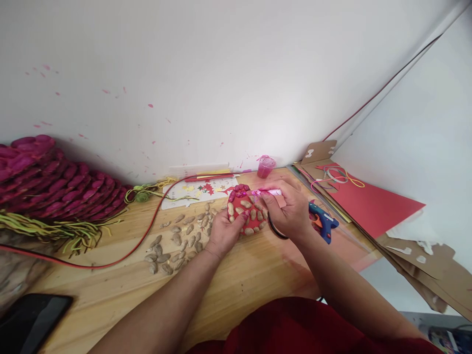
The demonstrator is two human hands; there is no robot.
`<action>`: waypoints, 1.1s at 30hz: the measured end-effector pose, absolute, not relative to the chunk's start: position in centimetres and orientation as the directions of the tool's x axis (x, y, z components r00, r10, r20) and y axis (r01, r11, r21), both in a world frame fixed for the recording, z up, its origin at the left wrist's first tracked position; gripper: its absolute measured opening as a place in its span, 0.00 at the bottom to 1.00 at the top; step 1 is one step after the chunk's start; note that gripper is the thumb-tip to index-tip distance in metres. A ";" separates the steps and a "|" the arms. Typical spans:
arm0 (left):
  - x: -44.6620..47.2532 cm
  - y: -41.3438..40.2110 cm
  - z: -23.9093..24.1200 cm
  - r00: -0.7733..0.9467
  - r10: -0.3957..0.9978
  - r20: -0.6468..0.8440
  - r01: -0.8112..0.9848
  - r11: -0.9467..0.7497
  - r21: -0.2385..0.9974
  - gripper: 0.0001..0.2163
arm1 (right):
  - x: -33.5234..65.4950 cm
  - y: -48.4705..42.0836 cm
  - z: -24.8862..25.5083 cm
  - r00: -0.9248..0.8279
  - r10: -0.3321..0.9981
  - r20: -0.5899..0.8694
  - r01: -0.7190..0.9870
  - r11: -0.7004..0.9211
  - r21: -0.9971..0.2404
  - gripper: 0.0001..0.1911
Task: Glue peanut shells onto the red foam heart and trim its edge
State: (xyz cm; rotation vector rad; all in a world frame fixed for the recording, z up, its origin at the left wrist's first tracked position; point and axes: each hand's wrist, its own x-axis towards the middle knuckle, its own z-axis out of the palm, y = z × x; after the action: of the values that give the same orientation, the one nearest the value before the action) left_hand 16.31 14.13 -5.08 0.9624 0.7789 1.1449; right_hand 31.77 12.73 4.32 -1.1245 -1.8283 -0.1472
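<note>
My left hand [225,230] grips a round red disc [241,227] by its lower left edge, thumb on top. Peanuts in their shells are stuck on the disc; those along its upper edge are painted magenta, the others plain tan. In my right hand [289,206] is a paintbrush [271,192] with a pale, magenta-stained handle, its tip at the painted peanuts. A plastic cup of magenta paint [266,167] stands by the wall beyond my hands. Loose peanuts [177,239] lie scattered on the wooden table [236,290] to the left.
A blue glue gun [324,221] lies right of my right hand. Red card [372,196] and cardboard [424,260] are stacked at the right. Magenta peanut-covered pieces [66,182] pile at the left, near a red cable [143,238] and a black phone [35,319].
</note>
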 end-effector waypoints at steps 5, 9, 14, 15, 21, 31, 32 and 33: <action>16.3 14.1 -5.0 0.246 0.968 -0.055 -0.359 0.144 0.922 0.22 | 31.7 12.7 4.3 -0.112 0.647 0.754 0.725 0.572 -0.384 0.03; 16.3 14.2 -5.1 0.265 0.963 -0.043 -0.401 0.150 0.904 0.22 | 32.0 12.9 4.0 -0.078 0.660 0.747 0.734 0.545 -0.405 0.03; 16.3 14.2 -5.3 0.258 0.965 -0.051 -0.387 0.152 0.909 0.21 | 32.2 13.0 3.7 -0.049 0.684 0.727 0.687 0.552 -0.473 0.04; 16.3 14.2 -5.3 0.258 0.965 -0.055 -0.385 0.155 0.910 0.21 | 32.2 13.0 3.7 -0.053 0.688 0.724 0.681 0.555 -0.477 0.03; 16.2 14.3 -5.5 0.254 0.966 -0.048 -0.393 0.148 0.908 0.20 | 32.1 13.0 3.6 -0.044 0.691 0.722 0.698 0.538 -0.472 0.04; 16.2 14.3 -5.5 0.243 0.969 -0.032 -0.367 0.123 0.922 0.19 | 32.2 13.0 3.6 -0.011 0.700 0.714 0.687 0.524 -0.503 0.04; 16.2 14.3 -5.5 0.246 0.969 -0.034 -0.372 0.127 0.919 0.18 | 32.2 12.9 3.6 -0.007 0.698 0.716 0.688 0.523 -0.503 0.05; 16.3 14.3 -5.5 0.249 0.968 -0.036 -0.378 0.132 0.916 0.18 | 32.2 12.9 3.6 -0.006 0.698 0.716 0.689 0.522 -0.502 0.04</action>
State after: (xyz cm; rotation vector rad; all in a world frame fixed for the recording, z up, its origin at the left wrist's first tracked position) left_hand 16.26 14.28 -5.48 0.9565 0.7846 1.1382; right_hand 32.24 12.89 3.65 -1.1780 -1.7097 0.0101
